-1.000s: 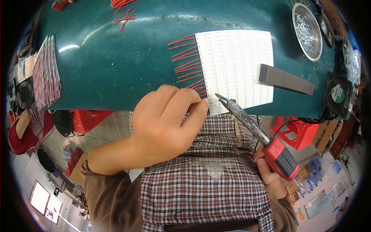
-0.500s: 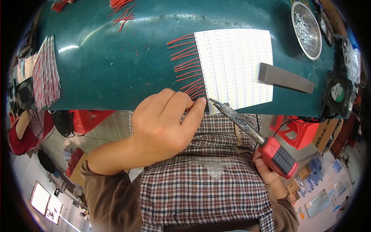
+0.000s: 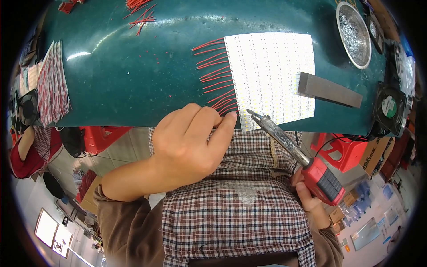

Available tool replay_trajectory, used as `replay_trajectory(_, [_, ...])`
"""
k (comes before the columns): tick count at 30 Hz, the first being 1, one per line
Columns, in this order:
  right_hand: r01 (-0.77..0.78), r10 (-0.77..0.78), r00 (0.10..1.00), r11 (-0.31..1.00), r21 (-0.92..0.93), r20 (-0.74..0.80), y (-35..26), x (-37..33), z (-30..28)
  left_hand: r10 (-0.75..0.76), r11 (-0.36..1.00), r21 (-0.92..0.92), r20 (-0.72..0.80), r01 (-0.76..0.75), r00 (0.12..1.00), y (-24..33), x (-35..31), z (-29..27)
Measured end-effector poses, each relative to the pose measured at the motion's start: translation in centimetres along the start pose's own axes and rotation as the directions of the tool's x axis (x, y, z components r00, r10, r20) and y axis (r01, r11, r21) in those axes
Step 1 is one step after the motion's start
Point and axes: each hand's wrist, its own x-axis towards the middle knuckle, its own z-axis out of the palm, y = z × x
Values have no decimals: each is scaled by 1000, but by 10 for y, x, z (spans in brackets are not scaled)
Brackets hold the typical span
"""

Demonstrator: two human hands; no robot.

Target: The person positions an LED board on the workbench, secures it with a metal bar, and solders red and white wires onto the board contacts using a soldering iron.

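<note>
A white LED circuit board panel (image 3: 271, 66) lies near the table's front edge, with short red wires (image 3: 216, 75) sticking out along its left side. My left hand (image 3: 191, 140) is closed at the panel's lower left corner, its thumb and forefinger pinched on a red wire, mostly hidden by the fingers. My right hand (image 3: 307, 196) grips the red handle of a soldering iron (image 3: 284, 144). The iron's tip hovers over or rests on the panel, a little right of my left fingertips; contact cannot be made out. A dark grey metal bar (image 3: 331, 90) lies across the panel's right side.
A metal bowl (image 3: 354, 35) with silvery bits stands at the back right, a small fan (image 3: 388, 107) at the right edge. Loose red wires (image 3: 143, 20) lie at the back. A bundle of red and white wires (image 3: 54, 84) is at the left. Red stools (image 3: 104, 139) stand below.
The soldering iron's tip has shifted slightly right and up, away from the panel's left edge and my left fingertips. My left hand has stayed in place.
</note>
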Motion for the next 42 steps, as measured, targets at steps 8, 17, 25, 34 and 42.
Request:
replay_trajectory(8, [54,-53,999,998,26,-12,0,2,3,-8,1000,10,18,8,1000,1,2,-1])
replay_trajectory(17, [-45,46,998,999,16,-43,-10,3,5,-259,953,-133,114,273,959,-12,18,-15])
replay_trajectory(25, [-49,48,998,999,-15,-46,-9,2,4,-289,946,-112,141,305,947,-13,21,-10])
replay_trajectory(34, [-27,29,996,999,28,-82,-9,4,7,-226,962,-121,151,244,962,-13,20,-6])
replay_trajectory(42, [-20,20,998,1000,-10,-55,-7,3,5,-255,959,-84,169,272,952,-11,19,2])
